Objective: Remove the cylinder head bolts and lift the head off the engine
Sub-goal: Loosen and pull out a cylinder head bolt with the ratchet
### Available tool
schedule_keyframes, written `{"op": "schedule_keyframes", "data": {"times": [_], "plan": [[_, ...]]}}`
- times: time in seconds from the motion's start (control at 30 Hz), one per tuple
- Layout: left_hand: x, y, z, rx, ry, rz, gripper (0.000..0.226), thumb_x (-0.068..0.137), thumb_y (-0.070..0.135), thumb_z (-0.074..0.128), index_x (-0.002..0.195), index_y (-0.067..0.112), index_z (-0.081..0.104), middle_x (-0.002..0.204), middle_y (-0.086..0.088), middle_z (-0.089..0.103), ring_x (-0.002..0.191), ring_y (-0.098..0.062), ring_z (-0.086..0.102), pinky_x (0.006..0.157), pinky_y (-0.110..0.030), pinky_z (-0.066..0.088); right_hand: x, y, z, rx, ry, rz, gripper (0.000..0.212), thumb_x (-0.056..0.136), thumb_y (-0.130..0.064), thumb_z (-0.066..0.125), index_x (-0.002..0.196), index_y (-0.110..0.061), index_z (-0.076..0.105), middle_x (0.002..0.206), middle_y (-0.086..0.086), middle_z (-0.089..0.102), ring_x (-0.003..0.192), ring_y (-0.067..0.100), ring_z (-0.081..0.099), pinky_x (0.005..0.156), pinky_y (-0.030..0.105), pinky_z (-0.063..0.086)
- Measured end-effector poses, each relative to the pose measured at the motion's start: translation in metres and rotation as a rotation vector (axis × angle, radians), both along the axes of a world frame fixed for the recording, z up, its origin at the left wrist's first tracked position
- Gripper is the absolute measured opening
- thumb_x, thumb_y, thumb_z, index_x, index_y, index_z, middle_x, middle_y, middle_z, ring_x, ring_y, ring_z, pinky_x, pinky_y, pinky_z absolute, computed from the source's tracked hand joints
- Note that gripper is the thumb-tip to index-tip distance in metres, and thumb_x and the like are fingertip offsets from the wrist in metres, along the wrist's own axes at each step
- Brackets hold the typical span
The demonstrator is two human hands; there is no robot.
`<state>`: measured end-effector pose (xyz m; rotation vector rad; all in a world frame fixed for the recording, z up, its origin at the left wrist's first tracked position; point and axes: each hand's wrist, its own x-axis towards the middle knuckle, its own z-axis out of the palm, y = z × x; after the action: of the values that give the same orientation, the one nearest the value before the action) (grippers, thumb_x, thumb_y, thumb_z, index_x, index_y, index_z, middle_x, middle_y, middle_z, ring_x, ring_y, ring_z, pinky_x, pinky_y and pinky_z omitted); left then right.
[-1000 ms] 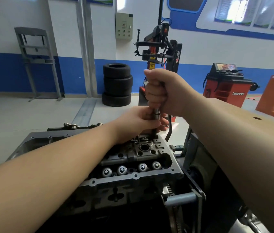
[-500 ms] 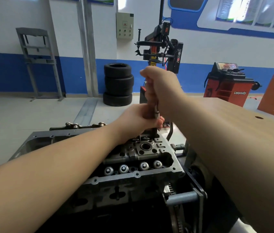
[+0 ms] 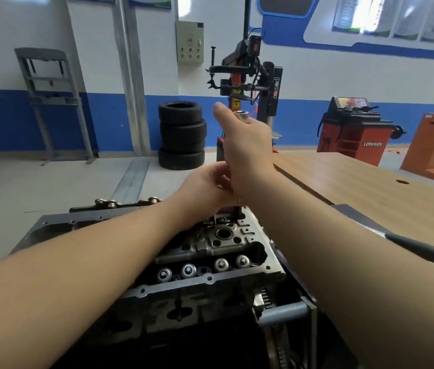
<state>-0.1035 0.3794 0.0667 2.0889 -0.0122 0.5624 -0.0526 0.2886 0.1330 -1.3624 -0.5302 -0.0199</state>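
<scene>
The grey cylinder head [image 3: 200, 251] sits on top of the engine [image 3: 184, 310] in front of me, with round valve caps along its near side. A long socket tool [image 3: 240, 119] stands upright at the head's far right corner; its silver top end shows above my fist and its dark lower shaft enters the head. My right hand [image 3: 248, 153] grips the upper part of the tool, thumb pointing up. Just below it, my left hand [image 3: 208, 187] curls its fingers round the shaft. The bolt under the tool is hidden.
A wooden table [image 3: 370, 187] lies to the right, with a black tool handle [image 3: 423, 253] showing beyond my right forearm. The engine stand's bar and gear [image 3: 282, 312] are at the lower right. Stacked tyres [image 3: 182, 135], a tyre changer [image 3: 248, 83] and a red balancer [image 3: 354, 129] stand behind.
My right hand has twisted round the tool and slid a little lower, so the tool's silver top end now shows. My left hand stays on the shaft.
</scene>
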Motion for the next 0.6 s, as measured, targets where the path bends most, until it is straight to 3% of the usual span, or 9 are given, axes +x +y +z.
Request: {"op": "schedule_keyframes", "data": {"times": [0.1, 0.17, 0.2, 0.27, 0.37, 0.5, 0.6], "plan": [[-0.003, -0.001, 0.001, -0.115, 0.044, -0.071, 0.023, 0.088, 0.007, 0.085, 0.109, 0.008, 0.075, 0.101, -0.009, 0.08, 0.098, -0.027, 0.077, 0.087, -0.028, 0.062, 0.032, -0.024, 0.012, -0.131, 0.079, 0.642, 0.052, 0.1, -0.036, 0.061, 0.057, -0.022, 0.035, 0.049, -0.007, 0.03, 0.043, 0.014, 0.025, 0.049, 0.029, 0.025], [-0.006, -0.001, -0.001, -0.21, 0.098, -0.181, 0.024, 0.097, 0.002, 0.074, 0.121, 0.001, 0.072, 0.112, -0.015, 0.079, 0.107, -0.033, 0.077, 0.094, -0.035, 0.063, 0.041, -0.039, 0.011, -0.125, 0.102, 0.802, 0.046, 0.103, -0.037, 0.056, 0.067, -0.021, 0.032, 0.053, -0.007, 0.031, 0.047, 0.013, 0.027, 0.049, 0.027, 0.026], [-0.007, -0.001, 0.0, -0.237, 0.118, -0.201, 0.025, 0.099, 0.0, 0.07, 0.124, 0.0, 0.071, 0.114, -0.016, 0.079, 0.109, -0.035, 0.076, 0.095, -0.035, 0.063, 0.042, -0.041, 0.01, -0.101, 0.123, 0.746, 0.041, 0.102, -0.037, 0.058, 0.071, -0.019, 0.04, 0.056, -0.005, 0.038, 0.049, 0.013, 0.033, 0.051, 0.026, 0.032], [-0.007, -0.001, 0.003, -0.274, 0.129, -0.194, 0.028, 0.098, -0.004, 0.07, 0.126, -0.002, 0.07, 0.114, -0.018, 0.079, 0.109, -0.037, 0.076, 0.09, -0.034, 0.064, 0.035, -0.042, 0.002, -0.083, 0.037, 0.422, 0.026, 0.096, -0.039, 0.068, 0.088, -0.016, 0.059, 0.07, -0.002, 0.059, 0.06, 0.013, 0.055, 0.062, 0.027, 0.046], [-0.007, -0.005, 0.007, -0.216, 0.103, -0.119, 0.033, 0.09, -0.004, 0.079, 0.122, -0.004, 0.069, 0.111, -0.02, 0.079, 0.107, -0.038, 0.076, 0.088, -0.038, 0.065, 0.014, -0.041, -0.023, -0.047, -0.05, 0.003, 0.032, 0.084, -0.042, 0.078, 0.109, -0.026, 0.066, 0.097, -0.007, 0.074, 0.087, 0.009, 0.073, 0.072, 0.027, 0.053], [-0.008, -0.009, 0.005, -0.187, 0.068, -0.057, 0.04, 0.085, -0.001, 0.085, 0.121, -0.009, 0.068, 0.114, -0.029, 0.074, 0.11, -0.044, 0.072, 0.095, -0.055, 0.06, -0.005, -0.039, -0.06, -0.037, -0.188, -0.092, 0.035, 0.086, -0.036, 0.08, 0.117, -0.03, 0.066, 0.097, -0.014, 0.073, 0.091, 0.001, 0.071, 0.079, 0.025, 0.058], [-0.009, -0.004, 0.005, -0.173, 0.066, -0.058, 0.036, 0.088, -0.001, 0.082, 0.12, -0.008, 0.067, 0.113, -0.026, 0.075, 0.102, -0.031, 0.077, 0.087, -0.042, 0.064, -0.002, -0.031, -0.059, -0.045, -0.255, -0.199, 0.019, 0.092, -0.036, 0.077, 0.107, -0.027, 0.07, 0.089, -0.014, 0.072, 0.084, 0.001, 0.069, 0.077, 0.027, 0.055]]}}
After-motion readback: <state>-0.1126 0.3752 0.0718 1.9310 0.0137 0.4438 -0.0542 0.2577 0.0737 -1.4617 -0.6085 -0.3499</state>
